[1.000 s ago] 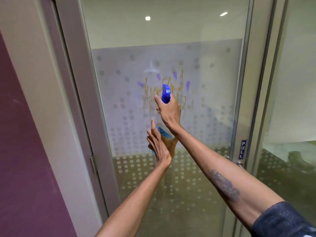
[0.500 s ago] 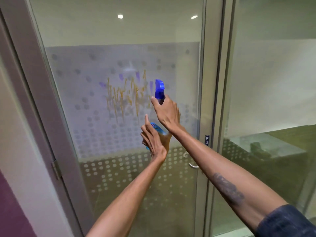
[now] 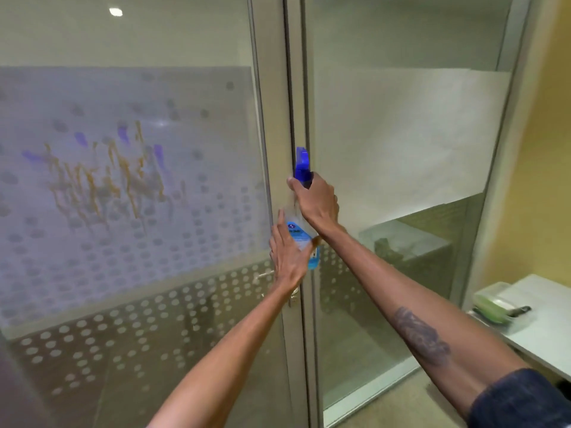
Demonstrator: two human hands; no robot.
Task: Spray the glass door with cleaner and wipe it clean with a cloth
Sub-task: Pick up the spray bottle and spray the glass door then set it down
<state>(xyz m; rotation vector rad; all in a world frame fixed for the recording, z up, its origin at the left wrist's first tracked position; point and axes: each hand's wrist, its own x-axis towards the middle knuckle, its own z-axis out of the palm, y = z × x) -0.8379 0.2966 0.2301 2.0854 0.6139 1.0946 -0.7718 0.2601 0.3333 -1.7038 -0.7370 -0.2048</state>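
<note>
1. Leftmost, the frosted glass door with a dotted pattern (image 3: 129, 248) carries orange streaks and purple smears (image 3: 105, 183) across its upper middle
2. Next, the grey metal door frame (image 3: 275, 118) runs upright beside the pane, with a small metal handle (image 3: 262, 276) low on the glass edge
3. Then the left hand (image 3: 289, 257) lies flat and spread, fingers extended, its palm pressed to the lower body of the clear spray bottle with blue liquid and a blue trigger head (image 3: 301, 233)
4. Further right, the right hand (image 3: 315, 202) is wrapped round the bottle's neck, just under the trigger head, holding it upright in front of the frame
5. Beyond, a fixed glass panel (image 3: 401, 149) stands
6. Rightmost, a white table (image 3: 543, 332) bears a green object (image 3: 494, 304); what it is I cannot tell
</note>
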